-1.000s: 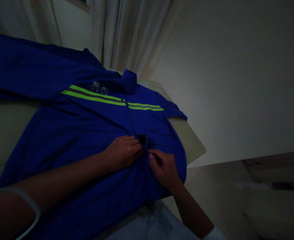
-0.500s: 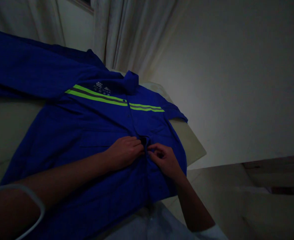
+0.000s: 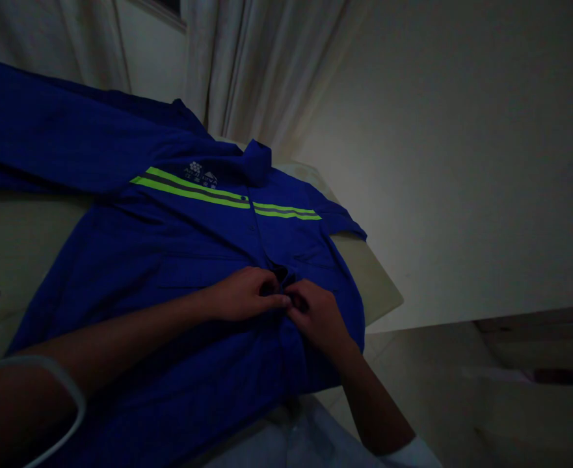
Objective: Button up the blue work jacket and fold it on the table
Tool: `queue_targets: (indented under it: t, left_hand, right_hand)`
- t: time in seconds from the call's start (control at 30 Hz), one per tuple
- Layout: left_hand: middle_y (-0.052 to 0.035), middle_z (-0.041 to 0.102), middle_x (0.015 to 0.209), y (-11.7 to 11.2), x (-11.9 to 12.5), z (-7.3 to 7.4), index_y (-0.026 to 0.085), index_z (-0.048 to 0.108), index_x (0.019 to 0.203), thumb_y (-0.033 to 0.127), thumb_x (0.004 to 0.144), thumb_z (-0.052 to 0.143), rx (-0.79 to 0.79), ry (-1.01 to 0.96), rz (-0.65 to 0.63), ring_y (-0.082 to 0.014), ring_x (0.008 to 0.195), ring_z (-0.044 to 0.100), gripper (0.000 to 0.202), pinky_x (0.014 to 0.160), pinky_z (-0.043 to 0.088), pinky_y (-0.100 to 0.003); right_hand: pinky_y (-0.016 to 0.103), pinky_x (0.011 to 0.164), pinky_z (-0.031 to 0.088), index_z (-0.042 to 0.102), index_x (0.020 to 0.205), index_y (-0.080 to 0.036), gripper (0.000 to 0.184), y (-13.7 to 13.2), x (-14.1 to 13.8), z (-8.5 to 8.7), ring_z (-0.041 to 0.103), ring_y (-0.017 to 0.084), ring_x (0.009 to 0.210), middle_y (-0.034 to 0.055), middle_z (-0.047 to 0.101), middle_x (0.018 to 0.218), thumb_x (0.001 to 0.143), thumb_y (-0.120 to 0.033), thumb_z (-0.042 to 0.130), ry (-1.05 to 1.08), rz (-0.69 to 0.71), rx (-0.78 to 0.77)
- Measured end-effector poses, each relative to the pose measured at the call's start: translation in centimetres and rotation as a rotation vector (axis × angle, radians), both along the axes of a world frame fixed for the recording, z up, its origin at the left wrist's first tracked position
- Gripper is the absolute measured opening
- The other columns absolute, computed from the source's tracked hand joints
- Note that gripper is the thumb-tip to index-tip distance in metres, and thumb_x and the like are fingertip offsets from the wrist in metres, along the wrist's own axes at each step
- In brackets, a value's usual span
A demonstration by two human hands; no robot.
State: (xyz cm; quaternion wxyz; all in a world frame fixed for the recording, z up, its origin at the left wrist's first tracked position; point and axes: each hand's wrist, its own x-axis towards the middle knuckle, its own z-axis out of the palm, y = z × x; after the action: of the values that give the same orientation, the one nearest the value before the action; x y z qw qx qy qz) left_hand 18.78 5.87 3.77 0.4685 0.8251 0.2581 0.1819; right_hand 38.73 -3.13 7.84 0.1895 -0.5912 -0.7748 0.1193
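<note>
Blue work shirt: white chest logo illegible

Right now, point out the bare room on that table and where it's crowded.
Bare tabletop shows left of the blue work shirt, and in a strip to its right. Crowded at the shirt's front opening, where the left hand and right hand meet.

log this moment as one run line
shirt: blue, yellow-green stripes, on table | left hand: at front opening | right hand: at front opening
</note>
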Motion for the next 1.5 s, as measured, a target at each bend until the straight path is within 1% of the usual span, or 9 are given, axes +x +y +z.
queue_targets:
  t: [0.23, 0.57, 0.7, 0.8, 0.93, 1.07, 1.2, 1.33, 1.5]
  left_hand:
    - [0.0012, 0.059, 0.07, 0.9, 0.1, -0.3, 0.019, 0.063, 0.081, 0.042, 0.092, 0.055, -0.184, -0.066, -0.057, -0.0158, 0.065, 0.053, 0.027, 0.059, 0.035, -0.027]
    - [0.0028, 0.054, 0.071, 0.8, 0.6, -0.7, 0.021, 0.054, 0.072, 0.036, 0.083, 0.054, -0.284, -0.151, 0.022, -0.0156, 0.069, 0.051, 0.019, 0.061, 0.035, -0.026]
    - [0.0021, 0.056, 0.072, 0.6, 0.7, -0.5, 0.021, 0.057, 0.073, 0.036, 0.083, 0.054, -0.265, -0.13, 0.008, -0.0165, 0.07, 0.053, 0.018, 0.062, 0.037, -0.027]
    - [0.0028, 0.055, 0.072, 0.6, 0.8, -0.7, 0.021, 0.055, 0.074, 0.038, 0.085, 0.054, -0.238, -0.143, 0.0, -0.0162, 0.07, 0.052, 0.02, 0.062, 0.037, -0.027]
    - [0.0036, 0.054, 0.071, 0.9, 0.6, -0.8, 0.021, 0.056, 0.076, 0.04, 0.085, 0.057, -0.274, -0.174, -0.018, -0.0157, 0.069, 0.051, 0.021, 0.064, 0.038, -0.027]
    - [0.0012, 0.063, 0.076, 1.0, 0.6, -0.6, 0.019, 0.065, 0.08, 0.041, 0.086, 0.057, -0.356, -0.182, 0.008, -0.0168, 0.072, 0.057, 0.024, 0.065, 0.041, -0.028]
    - [0.0009, 0.064, 0.073, 0.3, 0.8, -0.1, 0.019, 0.068, 0.079, 0.04, 0.088, 0.055, -0.259, -0.154, 0.141, -0.0165, 0.069, 0.057, 0.026, 0.062, 0.037, -0.028]
    - [0.0024, 0.06, 0.069, -0.1, 0.6, 0.3, 0.019, 0.066, 0.078, 0.041, 0.088, 0.055, -0.242, -0.158, 0.17, -0.0151, 0.065, 0.053, 0.028, 0.058, 0.033, -0.028]
    - [0.0026, 0.06, 0.068, 0.0, 0.4, 0.2, 0.018, 0.068, 0.078, 0.042, 0.089, 0.056, -0.295, -0.175, 0.13, -0.0147, 0.065, 0.053, 0.029, 0.059, 0.034, -0.027]
  right_hand:
    - [0.028, 0.071, 0.05, 0.072, 0.103, -0.021, 0.011, -0.6, -0.2, -0.9, 0.064, 0.017, 0.076, 0.0036, 0.068, 0.087, 0.096, -0.017, 0.066, 0.036, -0.015, 0.133]
    - [0.032, 0.069, 0.049, 0.08, 0.11, -0.024, 0.024, -0.6, 1.3, -1.8, 0.064, 0.017, 0.073, 0.0052, 0.07, 0.079, 0.105, -0.02, 0.057, -0.142, 0.205, 0.339]
    - [0.032, 0.068, 0.048, 0.08, 0.104, -0.024, 0.021, -0.5, 1.7, -1.8, 0.063, 0.016, 0.07, 0.004, 0.069, 0.076, 0.103, -0.022, 0.06, -0.113, 0.29, 0.294]
    - [0.029, 0.066, 0.049, 0.075, 0.101, -0.022, 0.012, -0.3, 1.2, -1.6, 0.063, 0.016, 0.07, 0.0033, 0.069, 0.079, 0.1, -0.031, 0.067, 0.078, 0.162, 0.197]
    - [0.024, 0.056, 0.045, 0.068, 0.106, -0.022, 0.023, 0.0, 0.8, -1.7, 0.056, 0.012, 0.059, -0.002, 0.064, 0.076, 0.093, -0.038, 0.076, 0.21, -0.044, 0.052]
    - [0.03, 0.066, 0.048, 0.072, 0.102, -0.02, 0.015, 0.1, 1.2, -2.1, 0.062, 0.017, 0.068, 0.0046, 0.069, 0.079, 0.099, -0.034, 0.068, -0.017, 0.085, 0.241]
    - [0.032, 0.067, 0.046, 0.075, 0.1, -0.02, 0.011, 0.3, 1.2, -2.4, 0.063, 0.018, 0.067, 0.0047, 0.069, 0.072, 0.1, -0.024, 0.065, -0.105, 0.185, 0.389]
    - [0.025, 0.058, 0.044, 0.071, 0.103, -0.02, 0.01, 0.5, 0.7, -2.1, 0.056, 0.012, 0.058, -0.0019, 0.062, 0.07, 0.094, -0.024, 0.071, 0.155, 0.074, 0.197]
    - [0.022, 0.055, 0.038, 0.068, 0.099, -0.021, 0.015, 0.7, 0.3, -0.8, 0.051, 0.01, 0.057, -0.0061, 0.056, 0.069, 0.088, -0.022, 0.077, 0.259, 0.017, -0.021]
